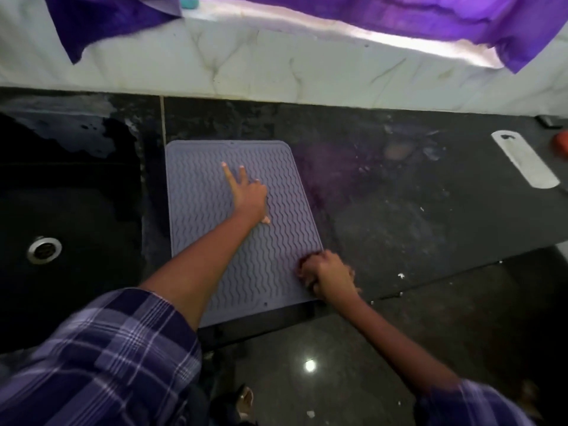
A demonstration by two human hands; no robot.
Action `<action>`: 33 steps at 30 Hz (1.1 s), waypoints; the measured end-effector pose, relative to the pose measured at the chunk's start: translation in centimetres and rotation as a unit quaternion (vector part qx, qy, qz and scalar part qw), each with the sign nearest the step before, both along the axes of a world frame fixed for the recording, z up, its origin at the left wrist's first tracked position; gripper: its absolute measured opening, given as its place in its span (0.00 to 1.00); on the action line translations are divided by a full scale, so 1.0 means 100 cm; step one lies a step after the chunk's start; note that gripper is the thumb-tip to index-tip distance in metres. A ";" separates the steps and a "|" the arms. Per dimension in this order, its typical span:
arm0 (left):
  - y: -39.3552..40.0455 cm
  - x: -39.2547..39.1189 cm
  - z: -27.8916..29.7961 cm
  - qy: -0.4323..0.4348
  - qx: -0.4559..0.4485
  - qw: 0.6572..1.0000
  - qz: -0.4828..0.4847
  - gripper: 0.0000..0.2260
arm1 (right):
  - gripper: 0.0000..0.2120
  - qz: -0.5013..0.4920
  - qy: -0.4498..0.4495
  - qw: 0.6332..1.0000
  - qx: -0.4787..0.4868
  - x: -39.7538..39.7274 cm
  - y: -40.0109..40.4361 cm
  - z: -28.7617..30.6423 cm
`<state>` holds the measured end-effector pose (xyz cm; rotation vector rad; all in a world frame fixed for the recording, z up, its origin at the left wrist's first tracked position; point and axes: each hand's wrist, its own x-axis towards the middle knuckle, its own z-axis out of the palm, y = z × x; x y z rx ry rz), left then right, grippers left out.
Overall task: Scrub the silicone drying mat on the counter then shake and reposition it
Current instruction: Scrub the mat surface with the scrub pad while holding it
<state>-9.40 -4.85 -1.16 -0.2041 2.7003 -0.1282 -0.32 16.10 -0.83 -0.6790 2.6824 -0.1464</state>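
Observation:
A grey-purple silicone drying mat (212,241) with wavy ridges lies flat on the black counter (399,216), its near edge hanging slightly over the counter's front. My left hand (247,195) rests on the middle of the mat with fingers spread and straight. My right hand (327,276) is at the mat's near right edge, fingers curled round a dark scrubber (305,267) that is mostly hidden in the fist and blurred.
A black sink (61,229) with a metal drain (44,249) lies left of the mat. A white oblong board (524,158) and a red object (561,142) sit at the far right. Purple cloth (430,16) hangs above the marble backsplash.

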 end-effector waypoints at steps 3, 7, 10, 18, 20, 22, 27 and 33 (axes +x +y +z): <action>0.013 0.015 0.007 0.010 -0.034 0.999 -0.011 0.32 | 0.16 0.071 -0.105 0.991 0.052 0.000 0.010 0.012; 0.032 0.038 0.018 -0.039 -0.026 0.999 0.009 0.32 | 0.22 0.025 -0.130 0.991 -0.030 -0.064 -0.007 0.047; 0.039 0.055 0.017 -0.066 -0.035 0.997 0.005 0.42 | 0.19 -0.027 -0.021 0.997 -0.064 -0.087 -0.021 0.037; 0.040 0.079 0.010 -0.034 -0.056 0.998 -0.011 0.45 | 0.18 0.023 0.038 0.998 -0.032 0.027 0.048 0.002; 0.044 0.084 0.009 -0.025 -0.073 0.997 -0.012 0.44 | 0.19 0.038 -0.013 0.999 0.001 0.033 0.056 0.011; 0.050 0.092 0.010 -0.009 -0.076 0.997 -0.010 0.41 | 0.15 0.042 -0.012 0.997 0.059 0.018 0.044 0.024; 0.045 0.114 0.013 -0.009 -0.064 0.998 0.012 0.34 | 0.13 0.096 -0.044 0.994 -0.003 0.028 -0.002 0.019; 0.013 0.126 0.021 0.014 -0.033 0.999 0.026 0.06 | 0.15 0.139 -0.132 0.980 0.045 0.027 0.031 0.013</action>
